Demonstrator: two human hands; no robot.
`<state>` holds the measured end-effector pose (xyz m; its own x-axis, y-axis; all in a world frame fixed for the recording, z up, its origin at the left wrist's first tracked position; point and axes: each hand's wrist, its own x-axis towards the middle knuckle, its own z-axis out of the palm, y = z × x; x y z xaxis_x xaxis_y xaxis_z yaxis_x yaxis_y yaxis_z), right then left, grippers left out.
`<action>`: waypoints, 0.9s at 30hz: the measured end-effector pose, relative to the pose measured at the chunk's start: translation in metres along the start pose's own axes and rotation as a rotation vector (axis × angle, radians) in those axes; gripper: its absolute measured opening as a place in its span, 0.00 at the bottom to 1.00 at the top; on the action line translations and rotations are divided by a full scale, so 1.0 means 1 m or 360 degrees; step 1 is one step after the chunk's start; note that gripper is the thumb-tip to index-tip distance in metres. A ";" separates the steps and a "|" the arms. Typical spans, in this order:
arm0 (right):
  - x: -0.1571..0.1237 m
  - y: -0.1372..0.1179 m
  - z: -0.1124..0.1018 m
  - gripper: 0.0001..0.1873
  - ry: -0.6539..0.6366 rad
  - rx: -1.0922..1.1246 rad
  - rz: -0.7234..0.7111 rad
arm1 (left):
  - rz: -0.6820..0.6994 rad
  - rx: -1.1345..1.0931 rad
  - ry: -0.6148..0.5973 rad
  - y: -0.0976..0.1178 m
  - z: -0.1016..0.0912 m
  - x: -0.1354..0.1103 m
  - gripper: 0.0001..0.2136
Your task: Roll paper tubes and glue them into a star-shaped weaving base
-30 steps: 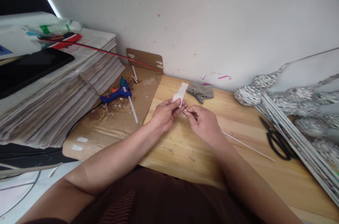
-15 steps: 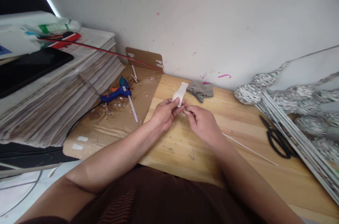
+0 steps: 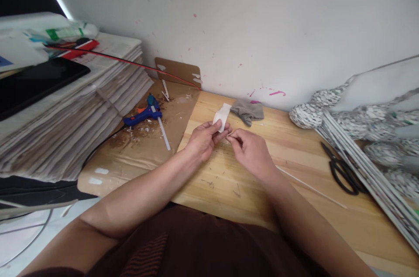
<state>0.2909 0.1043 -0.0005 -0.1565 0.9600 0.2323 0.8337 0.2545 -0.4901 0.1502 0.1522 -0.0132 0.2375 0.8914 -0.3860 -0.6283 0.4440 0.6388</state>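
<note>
My left hand (image 3: 204, 139) holds a short white paper strip (image 3: 221, 115) between thumb and fingers, the strip's far end pointing toward the wall. Close against its fingertips, my right hand (image 3: 250, 150) is closed in a pinch on a thin stick end (image 3: 229, 136). A slender white stick (image 3: 310, 185) emerges from beneath my right forearm and slants to the lower right. It lines up with the pinched end, but my hand hides the stretch between them. Just beyond the strip lies a crumpled grey cloth (image 3: 248, 112).
On cardboard (image 3: 131, 155) at left rests a blue glue gun (image 3: 144, 114) with a glue stick. Stacked newspapers (image 3: 75, 124) carry a black phone (image 3: 46, 83). Black scissors (image 3: 342, 172), a bundle of paper rods (image 3: 366, 176) and woven paper pieces (image 3: 306, 115) lie at right.
The white stick's far end has shifted slightly to the lower right. Both hands keep nearly the same place and hold, and the paper strip is tilted slightly differently.
</note>
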 end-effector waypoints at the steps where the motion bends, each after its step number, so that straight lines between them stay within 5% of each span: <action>1: 0.000 0.001 0.000 0.09 -0.0054 -0.0027 -0.0004 | -0.0003 0.0000 -0.0004 0.000 0.000 0.000 0.05; 8: 0.000 0.003 0.004 0.05 -0.0031 -0.0051 0.0006 | 0.0016 0.0017 0.0012 -0.001 0.000 0.000 0.04; 12: -0.001 0.003 0.005 0.12 -0.0091 -0.0114 -0.0011 | -0.0005 0.0020 0.0017 -0.001 -0.001 0.001 0.04; 18: 0.000 0.003 0.004 0.04 -0.0033 -0.0071 -0.0022 | 0.0022 0.0046 0.0014 0.000 0.000 0.000 0.05; 23: 0.001 0.003 0.003 0.12 -0.0164 -0.0078 -0.0029 | 0.0033 0.0055 0.0017 0.000 -0.001 -0.001 0.05; 27: 0.000 0.002 0.003 0.05 -0.0047 -0.0047 -0.0007 | 0.0024 0.0051 0.0029 0.001 0.000 -0.001 0.05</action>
<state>0.2909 0.1055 -0.0044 -0.1757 0.9620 0.2092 0.8480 0.2558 -0.4641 0.1493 0.1523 -0.0119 0.2148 0.8963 -0.3880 -0.6074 0.4337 0.6656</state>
